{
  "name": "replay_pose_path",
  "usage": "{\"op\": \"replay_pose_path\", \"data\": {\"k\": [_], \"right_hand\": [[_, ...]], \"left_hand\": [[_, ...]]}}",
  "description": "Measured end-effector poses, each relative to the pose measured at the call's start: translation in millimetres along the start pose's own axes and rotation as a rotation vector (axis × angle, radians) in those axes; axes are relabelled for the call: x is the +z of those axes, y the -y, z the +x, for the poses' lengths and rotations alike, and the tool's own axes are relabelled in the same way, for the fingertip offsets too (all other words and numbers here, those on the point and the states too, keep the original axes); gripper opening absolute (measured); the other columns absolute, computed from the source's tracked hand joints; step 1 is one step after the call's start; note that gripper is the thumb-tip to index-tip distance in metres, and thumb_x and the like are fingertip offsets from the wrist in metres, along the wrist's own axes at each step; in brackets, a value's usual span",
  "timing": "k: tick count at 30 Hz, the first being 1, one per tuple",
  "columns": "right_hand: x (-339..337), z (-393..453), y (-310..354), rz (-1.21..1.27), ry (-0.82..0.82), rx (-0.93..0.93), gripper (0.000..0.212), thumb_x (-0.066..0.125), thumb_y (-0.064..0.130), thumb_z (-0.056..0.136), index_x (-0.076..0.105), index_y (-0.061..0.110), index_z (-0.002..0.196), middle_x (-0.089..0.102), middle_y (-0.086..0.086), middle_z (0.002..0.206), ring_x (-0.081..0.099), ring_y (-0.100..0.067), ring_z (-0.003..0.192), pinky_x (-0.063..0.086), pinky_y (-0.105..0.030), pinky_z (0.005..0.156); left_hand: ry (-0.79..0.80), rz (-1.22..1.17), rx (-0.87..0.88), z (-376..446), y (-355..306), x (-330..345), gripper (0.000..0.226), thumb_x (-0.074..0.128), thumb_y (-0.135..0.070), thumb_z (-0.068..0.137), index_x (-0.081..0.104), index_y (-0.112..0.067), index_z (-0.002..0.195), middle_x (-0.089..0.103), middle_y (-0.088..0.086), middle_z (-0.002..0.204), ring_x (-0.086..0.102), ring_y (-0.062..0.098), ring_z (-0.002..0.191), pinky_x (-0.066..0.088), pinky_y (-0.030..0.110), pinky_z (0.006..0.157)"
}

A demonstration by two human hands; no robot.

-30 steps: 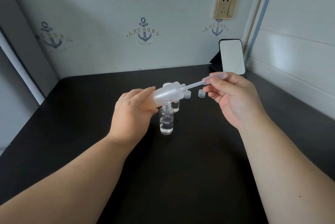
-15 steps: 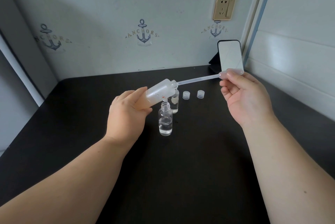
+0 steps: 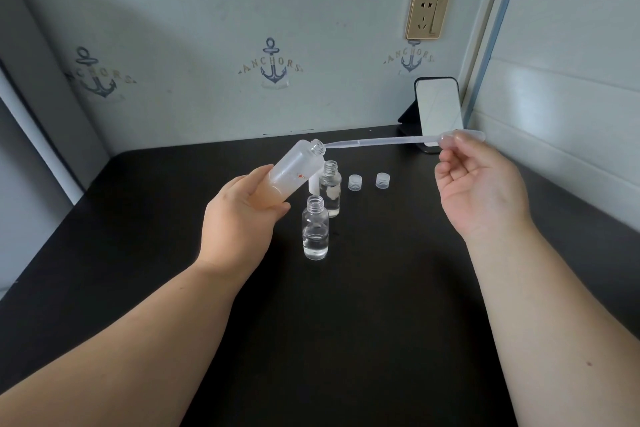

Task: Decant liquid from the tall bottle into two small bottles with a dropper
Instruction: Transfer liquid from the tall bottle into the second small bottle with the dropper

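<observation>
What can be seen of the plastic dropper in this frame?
The long translucent plastic dropper lies almost level in the air above the black table. The right hand pinches its bulb end between thumb and fingertips. Its thin tip sits at the open mouth of the tilted frosted tall bottle, which the left hand holds. Whether it holds liquid cannot be told.
</observation>
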State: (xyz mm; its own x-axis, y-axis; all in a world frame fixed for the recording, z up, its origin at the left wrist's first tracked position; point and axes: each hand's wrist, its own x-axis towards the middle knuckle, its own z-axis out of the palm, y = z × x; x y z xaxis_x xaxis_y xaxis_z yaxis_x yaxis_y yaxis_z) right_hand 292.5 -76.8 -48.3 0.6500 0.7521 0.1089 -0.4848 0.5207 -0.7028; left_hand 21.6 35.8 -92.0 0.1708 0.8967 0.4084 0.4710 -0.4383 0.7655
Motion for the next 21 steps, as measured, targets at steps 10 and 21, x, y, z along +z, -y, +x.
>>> {"op": "replay_pose_path", "data": {"k": [10, 21], "right_hand": [[1.4, -0.9, 1.9, 0.058, -0.027, 0.000, 0.030, 0.064, 0.004, 0.090, 0.079, 0.015, 0.066, 0.073, -0.003, 0.078, 0.065, -0.011, 0.064, 0.050, -0.020, 0.060], [3.7, -3.8, 2.4, 0.149, -0.081, 0.021, 0.021, 0.065, 0.003, 0.090, 0.077, 0.008, 0.073, 0.073, -0.006, 0.079, 0.066, -0.014, 0.064, 0.051, -0.021, 0.059]], "left_hand": [[0.027, -0.040, 0.007, -1.5, -2.9, -2.3, 0.052, 0.077, -0.025, 0.084, 0.061, -0.045, 0.130, 0.065, -0.017, 0.110, 0.058, 0.007, 0.103, 0.045, 0.026, 0.086], [0.043, -0.142, -0.016, -2.1, -3.9, -3.8, 0.050, 0.079, -0.030, 0.082, 0.054, -0.070, 0.098, 0.063, -0.036, 0.099, 0.063, -0.004, 0.090, 0.057, 0.032, 0.080]]}}
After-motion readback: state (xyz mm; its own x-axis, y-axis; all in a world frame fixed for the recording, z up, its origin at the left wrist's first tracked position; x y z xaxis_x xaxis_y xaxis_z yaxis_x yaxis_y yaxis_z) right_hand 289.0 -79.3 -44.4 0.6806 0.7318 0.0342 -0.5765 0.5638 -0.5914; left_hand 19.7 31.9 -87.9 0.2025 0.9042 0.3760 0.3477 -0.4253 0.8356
